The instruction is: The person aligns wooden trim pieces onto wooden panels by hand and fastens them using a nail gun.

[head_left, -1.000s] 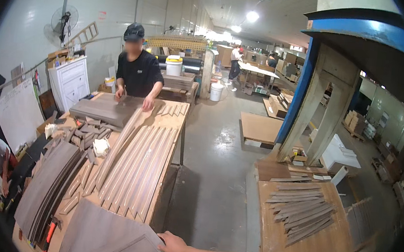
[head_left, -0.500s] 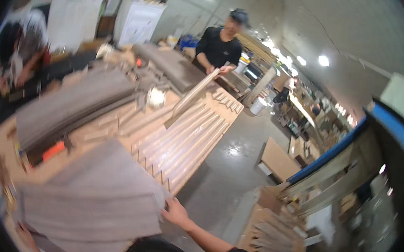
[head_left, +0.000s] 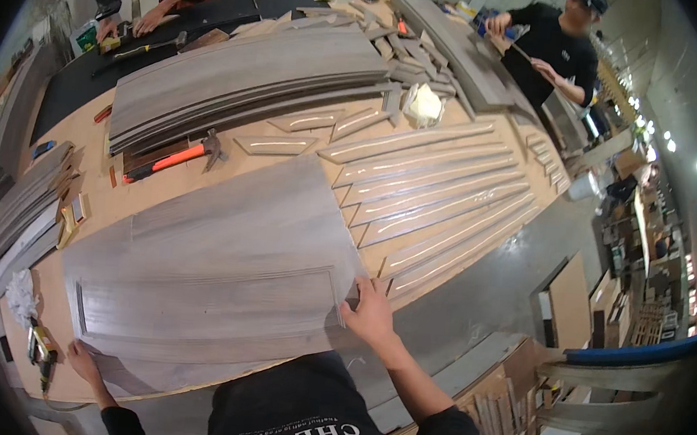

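A grey wood panel with a framed, moulded strip along its near side lies on the workbench in front of me. At its right edge my right hand is closed, thumb and fingers over the rim. Down at the near left corner, my left hand grips the panel edge, part of its fingers hidden. Just beyond the right edge, several long mouldings with mitred ends lie side by side, pale glossy lines along them.
An orange-handled hammer lies beside stacked grey panels. Short mouldings and a crumpled pale bag sit farther back. A yellow-black tool lies at left. A co-worker stands far right; another person's hands work far left.
My view has swung right and tilted down, bringing the panel more centrally into sight. Both hands stay at its edges. The co-worker, earlier holding long strips, now holds a blue object and one thin strip.
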Tool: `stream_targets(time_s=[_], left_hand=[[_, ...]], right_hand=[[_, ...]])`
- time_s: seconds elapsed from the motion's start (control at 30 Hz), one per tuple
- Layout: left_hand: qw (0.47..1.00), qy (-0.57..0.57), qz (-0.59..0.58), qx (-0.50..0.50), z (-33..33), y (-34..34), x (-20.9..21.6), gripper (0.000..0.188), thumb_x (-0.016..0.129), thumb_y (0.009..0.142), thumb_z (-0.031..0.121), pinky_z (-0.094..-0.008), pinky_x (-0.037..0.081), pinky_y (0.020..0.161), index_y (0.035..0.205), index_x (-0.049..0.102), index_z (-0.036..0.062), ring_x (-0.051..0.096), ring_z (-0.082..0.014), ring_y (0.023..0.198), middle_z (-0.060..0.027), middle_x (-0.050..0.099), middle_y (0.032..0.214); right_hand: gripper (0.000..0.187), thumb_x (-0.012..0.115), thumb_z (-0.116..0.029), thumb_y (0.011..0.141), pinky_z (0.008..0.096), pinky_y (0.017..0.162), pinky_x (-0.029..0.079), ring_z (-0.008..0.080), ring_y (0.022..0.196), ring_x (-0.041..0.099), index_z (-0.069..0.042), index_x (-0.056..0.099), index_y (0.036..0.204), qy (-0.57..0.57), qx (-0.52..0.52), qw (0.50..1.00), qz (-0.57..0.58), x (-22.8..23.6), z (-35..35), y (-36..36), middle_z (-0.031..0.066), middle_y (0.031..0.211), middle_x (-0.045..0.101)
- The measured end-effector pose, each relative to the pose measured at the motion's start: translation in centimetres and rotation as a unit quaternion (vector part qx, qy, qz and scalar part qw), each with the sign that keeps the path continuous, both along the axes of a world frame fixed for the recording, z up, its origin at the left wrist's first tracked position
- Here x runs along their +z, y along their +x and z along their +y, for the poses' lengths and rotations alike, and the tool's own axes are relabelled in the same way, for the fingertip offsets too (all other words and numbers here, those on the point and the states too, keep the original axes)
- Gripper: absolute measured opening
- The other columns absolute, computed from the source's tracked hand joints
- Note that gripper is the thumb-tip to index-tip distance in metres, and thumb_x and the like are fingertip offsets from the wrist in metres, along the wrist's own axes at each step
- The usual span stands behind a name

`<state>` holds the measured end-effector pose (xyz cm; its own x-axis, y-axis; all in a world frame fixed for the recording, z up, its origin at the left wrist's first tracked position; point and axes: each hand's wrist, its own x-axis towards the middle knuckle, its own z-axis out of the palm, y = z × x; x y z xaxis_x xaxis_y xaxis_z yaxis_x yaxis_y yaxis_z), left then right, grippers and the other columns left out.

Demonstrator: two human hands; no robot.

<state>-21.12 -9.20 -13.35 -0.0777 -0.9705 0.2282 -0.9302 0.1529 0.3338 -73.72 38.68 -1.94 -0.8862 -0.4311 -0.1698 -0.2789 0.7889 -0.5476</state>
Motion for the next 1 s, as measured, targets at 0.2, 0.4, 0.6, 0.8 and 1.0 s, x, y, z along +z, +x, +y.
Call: stream_targets(time_s=[0.2, 0.4, 0.6, 0.8, 1.0], left_hand=[[0.991, 0.048, -0.006, 0.123, 2.8, 5.0, 2.9, 0.036, 0.047, 0.090, 0.027, -0.0426, 0.047, 0.075, 0.109, 0.061, -0.0005, 0.060, -0.0360, 0.083, -0.0219, 0.064, 0.091], [0.995, 0.052, 0.017, 0.084, 5.7, 2.6, 2.1, 0.031, 0.049, 0.091, 0.027, -0.0408, 0.044, 0.075, 0.091, 0.061, -0.0013, 0.056, -0.0304, 0.081, -0.0166, 0.060, 0.089], [0.952, 0.113, 0.266, 0.104, 9.2, -2.5, 6.0, 0.027, 0.057, 0.090, 0.021, -0.0258, 0.038, 0.055, 0.073, 0.060, -0.0009, 0.046, -0.0092, 0.058, -0.0002, 0.051, 0.060], [0.931, 0.098, 0.337, 0.099, 6.8, -1.3, 4.4, 0.027, 0.063, 0.086, 0.022, -0.0235, 0.031, 0.051, 0.065, 0.059, 0.0059, 0.040, -0.0050, 0.058, 0.0054, 0.048, 0.061], [0.913, 0.259, 0.306, -0.080, 4.5, 0.5, 6.1, 0.019, 0.060, 0.087, 0.017, -0.0195, 0.038, 0.060, 0.100, 0.059, 0.0023, 0.044, -0.0057, 0.070, 0.0030, 0.052, 0.079]], right_hand=[[0.054, 0.066, -0.022, 0.070, 0.0449, 0.086, 0.045, 0.0404, 0.101, 0.051, 0.001, 0.049, 0.116, -0.028, 0.094, 0.995, 0.010, -0.8, -4.6, -0.9, 0.0228, 0.108, 0.051], [0.048, 0.066, -0.023, 0.072, 0.0426, 0.089, 0.045, 0.0369, 0.103, 0.054, 0.001, 0.056, 0.112, -0.099, 0.115, 0.986, 0.065, -3.1, -12.6, -11.4, 0.0221, 0.109, 0.056], [0.041, 0.071, -0.022, 0.073, 0.0381, 0.081, 0.048, 0.0331, 0.092, 0.061, 0.000, 0.061, 0.106, -0.069, 0.114, 0.986, 0.103, -2.3, -12.2, -11.9, 0.0187, 0.099, 0.063], [0.031, 0.072, -0.019, 0.074, 0.0338, 0.075, 0.050, 0.0251, 0.087, 0.064, -0.002, 0.066, 0.099, -0.131, -0.023, 0.990, -0.043, -3.3, -8.2, -10.7, 0.0171, 0.092, 0.066], [0.035, 0.067, -0.007, 0.072, 0.0314, 0.073, 0.050, 0.0218, 0.080, 0.065, -0.003, 0.064, 0.107, -0.172, 0.122, 0.977, -0.008, -4.0, -5.3, -10.8, 0.0146, 0.087, 0.065]])
